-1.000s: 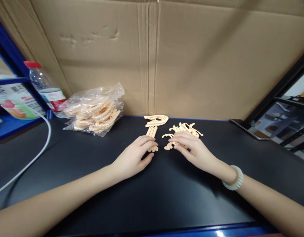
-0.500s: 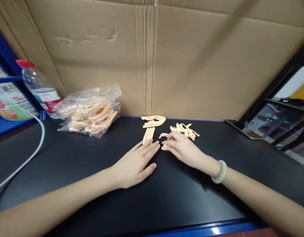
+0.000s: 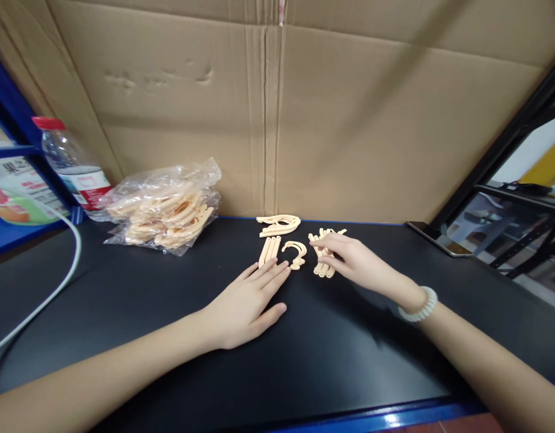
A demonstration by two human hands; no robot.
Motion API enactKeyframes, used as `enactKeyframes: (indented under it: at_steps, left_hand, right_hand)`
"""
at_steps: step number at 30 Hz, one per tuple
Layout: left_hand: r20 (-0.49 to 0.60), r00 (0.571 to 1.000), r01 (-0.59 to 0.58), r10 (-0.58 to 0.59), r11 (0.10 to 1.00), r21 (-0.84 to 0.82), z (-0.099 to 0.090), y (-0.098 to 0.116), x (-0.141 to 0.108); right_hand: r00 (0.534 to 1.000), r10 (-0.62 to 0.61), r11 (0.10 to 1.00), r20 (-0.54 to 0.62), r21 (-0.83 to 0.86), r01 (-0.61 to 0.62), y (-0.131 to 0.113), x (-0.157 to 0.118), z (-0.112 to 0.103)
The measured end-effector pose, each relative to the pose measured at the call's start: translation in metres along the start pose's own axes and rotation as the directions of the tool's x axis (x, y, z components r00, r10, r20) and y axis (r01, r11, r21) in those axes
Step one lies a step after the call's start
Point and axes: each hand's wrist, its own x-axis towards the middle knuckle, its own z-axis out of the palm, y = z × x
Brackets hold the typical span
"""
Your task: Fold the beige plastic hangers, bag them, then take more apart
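Observation:
My left hand (image 3: 247, 305) lies flat on the black table, fingers stretched out, with its fingertips touching the lower ends of several straight peach-coloured hanger arms (image 3: 270, 249). Just right of those fingertips are a few hanger hooks (image 3: 297, 254), lying close together. My right hand (image 3: 353, 262) is over a row of hanger arms (image 3: 325, 266) to the right, its fingers slightly bent and apart; it partly covers the pieces, and no held piece shows. Behind the straight arms, curved hanger arms (image 3: 279, 224) lie stacked near the cardboard.
A clear plastic bag (image 3: 166, 207) full of similar hanger pieces sits at the back left, beside a red-capped bottle (image 3: 81, 171). A white cable (image 3: 72, 264) curves along the left side. Cardboard (image 3: 371, 120) stands behind the table, and a dark flat object (image 3: 439, 239) lies at the right rear.
My right hand has moved right from the hooks to the row of arms, leaving the hooks uncovered and grouped near my left fingertips. My left hand stays in place.

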Motion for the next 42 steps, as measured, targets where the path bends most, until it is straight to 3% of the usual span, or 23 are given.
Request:
enactKeyframes:
  at_steps: [6, 11, 17, 23, 27, 31, 34, 38, 42]
  left_hand:
    - [0.048, 0.999, 0.021, -0.021, 1.0, 0.006, -0.007, 0.003, 0.0]
    - [0.122, 0.991, 0.055, -0.06, 0.998, 0.037, -0.009, 0.004, 0.002]
    - [0.11, 0.991, 0.065, -0.07, 0.997, 0.05, -0.008, 0.001, 0.004]
    - [0.115, 0.989, 0.084, -0.089, 0.995, 0.049, -0.007, 0.001, 0.005]
    - [0.125, 0.987, 0.096, -0.101, 0.994, 0.044, -0.009, 0.002, 0.004]
    - [0.096, 0.991, 0.092, -0.093, 0.996, 0.019, -0.01, 0.003, 0.002]
    - [0.073, 0.995, 0.068, -0.069, 0.998, 0.015, -0.01, 0.003, 0.001]
    - [0.044, 0.998, 0.046, -0.046, 0.999, 0.008, -0.009, 0.004, 0.0]
    - [0.028, 0.999, 0.037, -0.038, 0.999, 0.01, -0.01, 0.004, 0.0]
  right_hand:
    - [0.987, 0.036, 0.999, 0.154, 0.004, -0.037, 0.008, -0.011, -0.012]
    - [0.977, 0.06, 0.998, 0.205, 0.008, -0.063, -0.002, -0.011, -0.004]
    - [0.976, 0.06, 0.997, 0.21, 0.038, -0.069, -0.001, -0.012, 0.003]
    - [0.98, 0.034, 0.994, 0.194, 0.094, -0.053, 0.002, -0.011, 0.008]
    - [0.991, 0.034, 0.994, 0.126, 0.098, -0.047, 0.009, -0.009, -0.004]
    - [0.989, 0.138, 0.99, -0.054, 0.03, -0.137, 0.033, -0.012, -0.027]
    - [0.985, 0.169, 0.983, -0.042, -0.064, -0.172, 0.055, -0.017, -0.033]
    - [0.986, 0.144, 0.986, 0.084, -0.099, -0.136, 0.071, -0.02, -0.017]
    - [0.984, 0.136, 0.987, 0.111, -0.103, -0.125, 0.074, -0.019, 0.006]
